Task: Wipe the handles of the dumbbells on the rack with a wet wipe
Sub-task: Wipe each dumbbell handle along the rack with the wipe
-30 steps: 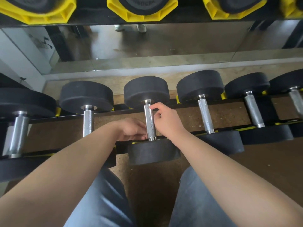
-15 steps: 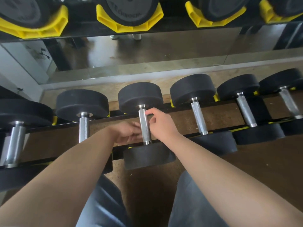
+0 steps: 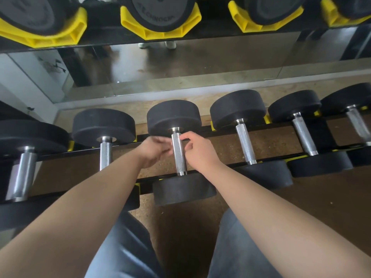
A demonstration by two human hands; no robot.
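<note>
So this is a gym corner. There's a low black rack (image 3: 146, 187) holding a row of black dumbbells, all sitting front to back across its two rails, over a brown speckled floor (image 3: 271, 207). Behind it a mirror (image 3: 180, 63) runs along the wall. An upper tier at the top has more weights sitting in yellow cradles (image 3: 160, 23).

The handle (image 3: 179, 155) being worked on belongs to the middle dumbbell (image 3: 173, 115), and it's knurled steel running between the far and near weights. The right hand (image 3: 200, 151) has its fingers (image 3: 183, 137) curled in narrow, nipping the handle on its right side just under the far weight. The left hand (image 3: 153, 148) is right against the other side of it.

Compared with a second ago, the left hand has crept up from the lower part of the handle to the upper half. The right hand sits about where it was. The view has also tipped up, so more of the upper tier shows.

What's hard to see: the left fingers are smeared by motion, so I can't tell if they're gripping or just touching. I can't make out a wipe either, since the hands cover that bit of the handle. The left arm hides the near end of the next dumbbell (image 3: 103, 125), and the ones at both edges are cut off. Grey trousers (image 3: 124, 247) fill the bottom.
</note>
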